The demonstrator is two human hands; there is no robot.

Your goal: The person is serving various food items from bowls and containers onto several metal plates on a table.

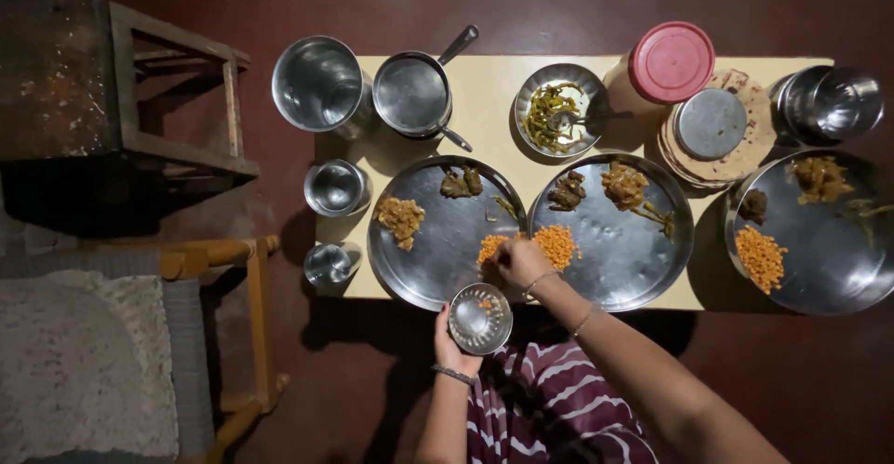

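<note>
Head view, looking straight down on a low yellow table. Left hand gripped a small steel bowl at the table's near edge, a few orange bits inside. Right hand was pinched, fingertips down on an orange heap at the right rim of the left steel plate; whether it grasped any I could not tell. Middle plate just beside carried its own orange pile. Third plate far right. Flatbread stack under a small lid, red-lidded container behind.
</note>
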